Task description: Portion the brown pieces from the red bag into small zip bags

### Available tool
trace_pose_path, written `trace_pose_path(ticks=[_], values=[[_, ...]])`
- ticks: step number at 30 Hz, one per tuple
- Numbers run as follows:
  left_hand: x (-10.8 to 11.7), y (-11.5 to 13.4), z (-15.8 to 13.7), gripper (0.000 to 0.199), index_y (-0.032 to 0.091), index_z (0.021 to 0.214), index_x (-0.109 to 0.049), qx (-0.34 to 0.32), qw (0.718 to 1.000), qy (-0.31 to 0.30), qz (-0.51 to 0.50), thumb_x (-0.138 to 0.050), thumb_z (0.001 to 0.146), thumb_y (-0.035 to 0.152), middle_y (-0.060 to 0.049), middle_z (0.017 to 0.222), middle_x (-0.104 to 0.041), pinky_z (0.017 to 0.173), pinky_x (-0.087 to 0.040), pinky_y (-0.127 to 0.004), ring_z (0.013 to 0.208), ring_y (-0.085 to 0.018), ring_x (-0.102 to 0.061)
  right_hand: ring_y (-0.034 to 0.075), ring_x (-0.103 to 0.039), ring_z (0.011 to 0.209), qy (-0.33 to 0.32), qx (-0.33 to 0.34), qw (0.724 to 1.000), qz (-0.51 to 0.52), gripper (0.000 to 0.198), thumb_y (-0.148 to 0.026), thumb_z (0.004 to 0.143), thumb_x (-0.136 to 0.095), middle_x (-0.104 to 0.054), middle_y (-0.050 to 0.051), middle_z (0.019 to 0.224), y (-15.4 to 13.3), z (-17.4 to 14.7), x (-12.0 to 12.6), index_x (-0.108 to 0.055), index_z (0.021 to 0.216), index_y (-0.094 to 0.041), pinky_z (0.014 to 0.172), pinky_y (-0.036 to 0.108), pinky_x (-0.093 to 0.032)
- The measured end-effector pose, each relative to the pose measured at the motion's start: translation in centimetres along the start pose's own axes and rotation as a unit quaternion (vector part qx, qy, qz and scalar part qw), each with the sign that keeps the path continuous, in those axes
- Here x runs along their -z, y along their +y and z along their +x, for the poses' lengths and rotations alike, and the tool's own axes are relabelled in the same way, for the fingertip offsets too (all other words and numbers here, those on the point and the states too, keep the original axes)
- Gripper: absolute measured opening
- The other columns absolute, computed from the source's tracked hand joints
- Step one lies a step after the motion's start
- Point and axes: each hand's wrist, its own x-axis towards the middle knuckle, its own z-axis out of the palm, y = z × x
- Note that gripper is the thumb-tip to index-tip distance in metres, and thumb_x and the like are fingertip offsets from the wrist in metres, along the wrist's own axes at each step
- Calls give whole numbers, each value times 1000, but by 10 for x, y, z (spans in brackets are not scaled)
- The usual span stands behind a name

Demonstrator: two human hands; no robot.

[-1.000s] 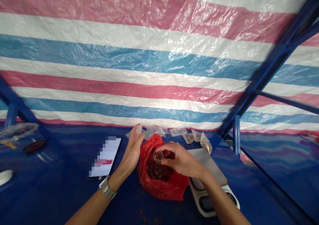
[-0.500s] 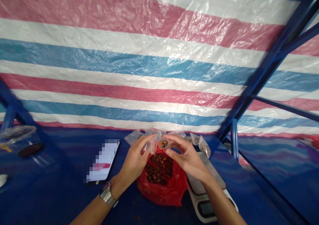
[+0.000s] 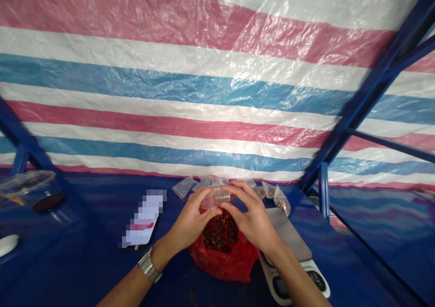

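Observation:
My left hand [image 3: 190, 221], with a metal watch [image 3: 149, 266] on the wrist, pinches a small clear plastic bag [image 3: 208, 202]. Fingers and thumb of my right hand [image 3: 254, 217] close round a small clear cup [image 3: 222, 195]. The cup lies tipped on its side, its mouth turned left against the bag. What is inside the cup is hard to make out now. Beneath both hands sits a red plastic bag [image 3: 222, 268], open at the top, full of small dark brown dried pieces [image 3: 217, 236].
Several small clear bags [image 3: 185, 187] lie along the back. A kitchen scale [image 3: 294, 241] stands right, under my right forearm. A phone [image 3: 144, 221] lies left, beyond it a clear tub [image 3: 34, 191] and a white object [image 3: 8, 245]. Blue metal bars [image 3: 353, 103] frame a striped tarp [image 3: 190, 125].
My right hand has tipped the cup from upright onto its side, towards the small bag. Before, brown pieces showed in the cup. The view has shifted slightly.

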Motion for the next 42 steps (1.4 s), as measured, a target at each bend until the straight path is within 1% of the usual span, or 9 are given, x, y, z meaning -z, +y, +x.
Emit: trace_pose_path(ticks=[4, 9, 18, 22, 30, 35, 37, 39, 42], values=[[-1, 4, 1, 37, 23, 120, -69, 30, 997, 1, -67, -78, 87, 36, -7, 121, -74, 102, -51, -37, 113, -27, -68, 22, -62, 128, -20, 50, 998, -12, 44, -11, 100, -54, -63, 9, 134, -6, -3, -2, -64, 138, -32, 111, 39, -53], [1, 12, 2, 50, 21, 122, -67, 7, 994, -38, -105, -87, 78, 34, -10, 126, -72, 107, -49, -38, 122, -29, -65, 22, -60, 132, -54, 124, 990, -40, 65, 4, 93, -46, -63, 7, 139, -10, -4, 2, -59, 144, -34, 110, 41, -54], [6, 17, 1, 47, 20, 125, -69, 45, 979, -84, -178, -77, 88, 47, -12, 126, -74, 103, -53, -39, 116, -30, -70, 25, -61, 131, -42, 108, 989, -93, 75, 7, 87, -42, -62, 10, 138, -10, -4, 6, -55, 149, -34, 108, 44, -56], [9, 12, 1, 53, 21, 132, -68, 42, 978, -84, -189, -74, 90, 53, -12, 136, -70, 110, -49, -40, 127, -30, -65, 24, -59, 134, -40, 122, 988, -89, 70, 6, 90, -41, -61, 9, 141, -12, -3, 6, -57, 146, -33, 111, 45, -53], [13, 17, 4, 43, 20, 124, -72, 47, 976, -110, -182, -75, 90, 48, -9, 118, -77, 95, -54, -35, 108, -27, -71, 22, -63, 125, -41, 87, 993, -74, 46, -8, 100, -49, -63, 9, 131, -9, -3, 4, -61, 138, -30, 106, 37, -55], [18, 18, 10, 28, 20, 107, -73, 45, 990, -53, -122, -68, 94, 44, -6, 101, -76, 86, -53, -31, 94, -23, -70, 24, -63, 124, 36, 69, 994, -71, 43, -6, 96, -51, -65, 9, 129, -11, 0, 13, -61, 130, -29, 107, 41, -52], [24, 18, 13, 28, 20, 103, -70, 41, 995, -7, -87, -62, 97, 46, -5, 96, -74, 84, -52, -30, 91, -23, -68, 24, -66, 116, -15, 37, 997, -59, 37, -7, 94, -55, -68, 7, 122, -14, 2, 23, -63, 124, -28, 102, 41, -53], [32, 16, 14, 27, 22, 100, -69, 51, 997, 33, -42, -62, 96, 47, -3, 91, -72, 82, -51, -30, 87, -22, -67, 23, -68, 106, -136, -8, 989, -57, 34, -5, 90, -58, -71, 4, 111, -17, 3, 32, -67, 114, -27, 95, 38, -54], [46, 8, 9, 26, 24, 98, -69, 126, 992, 11, 1, -80, 82, 42, -3, 87, -73, 77, -51, -31, 81, -24, -68, 22, -69, 96, -271, -57, 956, -92, 35, 2, 80, -57, -74, 2, 98, -15, 0, 34, -71, 99, -25, 89, 35, -52]])
